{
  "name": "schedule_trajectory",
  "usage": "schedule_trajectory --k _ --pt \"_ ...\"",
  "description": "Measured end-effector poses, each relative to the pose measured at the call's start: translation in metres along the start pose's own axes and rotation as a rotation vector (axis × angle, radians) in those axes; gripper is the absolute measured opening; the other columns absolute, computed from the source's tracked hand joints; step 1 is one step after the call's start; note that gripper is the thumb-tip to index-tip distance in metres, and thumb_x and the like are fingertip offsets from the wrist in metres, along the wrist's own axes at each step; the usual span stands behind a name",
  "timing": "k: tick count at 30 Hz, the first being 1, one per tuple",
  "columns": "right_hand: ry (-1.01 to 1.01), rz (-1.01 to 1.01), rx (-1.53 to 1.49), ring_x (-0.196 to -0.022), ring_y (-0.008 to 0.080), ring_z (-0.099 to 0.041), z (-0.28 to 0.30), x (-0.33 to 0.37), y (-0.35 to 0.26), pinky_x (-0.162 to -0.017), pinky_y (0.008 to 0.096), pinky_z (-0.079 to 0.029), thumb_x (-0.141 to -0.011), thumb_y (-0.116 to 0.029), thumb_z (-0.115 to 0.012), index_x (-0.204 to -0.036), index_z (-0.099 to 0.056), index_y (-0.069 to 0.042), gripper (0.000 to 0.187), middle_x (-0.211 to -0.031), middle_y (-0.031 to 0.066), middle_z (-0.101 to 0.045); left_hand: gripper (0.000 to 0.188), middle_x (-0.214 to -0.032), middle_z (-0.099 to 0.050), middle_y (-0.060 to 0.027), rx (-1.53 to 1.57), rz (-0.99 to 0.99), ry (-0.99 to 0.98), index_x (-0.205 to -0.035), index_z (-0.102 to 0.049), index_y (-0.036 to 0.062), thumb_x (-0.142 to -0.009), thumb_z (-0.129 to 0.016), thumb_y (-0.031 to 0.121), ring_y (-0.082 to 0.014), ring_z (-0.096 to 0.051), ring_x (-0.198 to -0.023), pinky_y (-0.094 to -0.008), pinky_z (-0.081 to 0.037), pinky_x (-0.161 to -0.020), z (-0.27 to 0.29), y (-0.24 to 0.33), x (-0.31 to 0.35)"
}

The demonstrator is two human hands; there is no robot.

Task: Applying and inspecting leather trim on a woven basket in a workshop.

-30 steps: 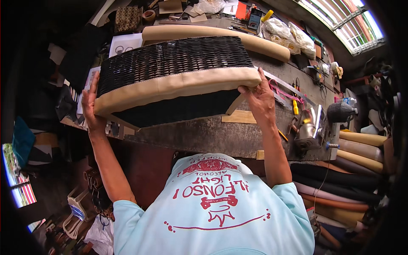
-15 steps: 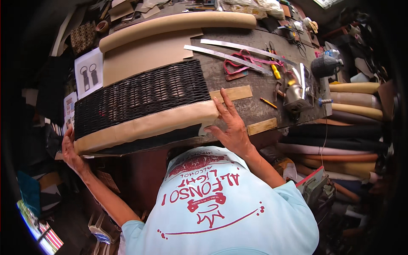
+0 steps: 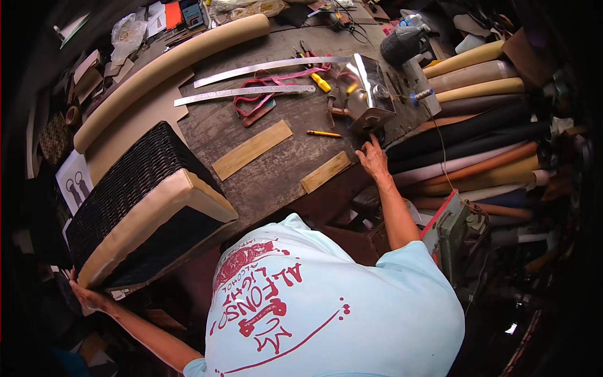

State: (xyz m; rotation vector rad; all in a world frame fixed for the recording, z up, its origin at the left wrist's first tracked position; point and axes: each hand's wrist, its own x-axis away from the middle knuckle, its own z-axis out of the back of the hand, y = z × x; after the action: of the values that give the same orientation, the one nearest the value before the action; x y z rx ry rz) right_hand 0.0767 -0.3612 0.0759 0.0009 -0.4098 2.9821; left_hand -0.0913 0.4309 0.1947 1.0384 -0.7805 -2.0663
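A black woven basket (image 3: 129, 182), its rim covered with a pale tan leather-like band (image 3: 141, 220), sits at the table's left front. My left hand (image 3: 89, 296) grips its near left corner, with the fingers partly hidden behind it. At the table's right edge, my right hand (image 3: 375, 160) is open and holds nothing. Its outstretched fingertips reach the lower edge of a shiny metal box (image 3: 372, 94); I cannot tell whether they touch. A small hammer-like tool (image 3: 336, 112) lies left of that box, with a yellow pencil (image 3: 323, 134) closer to me.
Two wooden strips (image 3: 251, 149) lie right of the basket. Beyond are metal rulers (image 3: 245, 94), a pink strap (image 3: 242, 108) and a yellow-handled tool (image 3: 320, 83). A long tan roll (image 3: 169, 78) crosses the far left. Rolled materials (image 3: 468, 147) are stacked at the right, beside a dark jug (image 3: 402, 45).
My right hand has left the basket's right end and moved right to the metal box. My left hand stays at the basket's left end. The view has swung to the right.
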Motion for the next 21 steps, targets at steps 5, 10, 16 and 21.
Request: schedule_trajectory --k 5,10,16,21 --pt "-0.15 0.031 0.077 -0.099 0.0423 -0.058 -0.006 -0.031 0.023 -0.082 0.0495 -0.048 -0.081 -0.029 -0.07 -0.089 -0.062 -0.003 0.028 -0.128 0.0234 -0.05 0.045 -0.116 -0.065 -0.0128 0.007 -0.016 0.007 -0.114 -0.065 -0.0036 -0.102 -0.034 0.027 -0.0233 -0.059 -0.108 -0.035 -0.041 -0.099 -0.002 0.003 0.003" --pt "-0.235 0.015 0.095 -0.095 0.0416 -0.059 -0.013 -0.054 0.036 -0.078 0.0491 -0.048 -0.078 -0.036 -0.073 -0.086 -0.065 -0.004 0.034 -0.109 0.0207 -0.06 0.045 -0.117 -0.064 -0.0136 0.053 -0.092 -0.035 -0.115 -0.065 -0.0038 -0.102 -0.033 0.025 -0.0245 -0.059 -0.11 -0.0359 -0.041 -0.1 -0.001 -0.014 -0.004" --pt "-0.206 0.093 0.099 -0.092 0.0398 -0.061 -0.013 -0.055 0.021 -0.075 0.049 -0.049 -0.076 -0.037 -0.074 -0.082 -0.065 -0.005 0.034 -0.1 0.0186 -0.06 0.046 -0.119 -0.064 -0.0134 -0.013 -0.056 -0.017 -0.115 -0.065 -0.003 -0.101 -0.031 0.026 -0.0238 -0.058 -0.111 -0.0347 -0.041 -0.099 0.01 0.003 0.001" --pt "-0.173 0.119 0.177 -0.086 0.0406 -0.061 -0.006 -0.029 0.022 -0.071 0.0486 -0.05 -0.074 -0.026 -0.076 -0.083 -0.06 -0.003 0.029 -0.104 0.0177 -0.058 0.049 -0.112 -0.065 -0.0118 -0.015 0.017 0.031 -0.113 -0.065 0.0003 -0.101 -0.031 0.032 -0.0223 -0.057 -0.104 -0.0333 -0.04 -0.095 0.01 -0.017 0.006"
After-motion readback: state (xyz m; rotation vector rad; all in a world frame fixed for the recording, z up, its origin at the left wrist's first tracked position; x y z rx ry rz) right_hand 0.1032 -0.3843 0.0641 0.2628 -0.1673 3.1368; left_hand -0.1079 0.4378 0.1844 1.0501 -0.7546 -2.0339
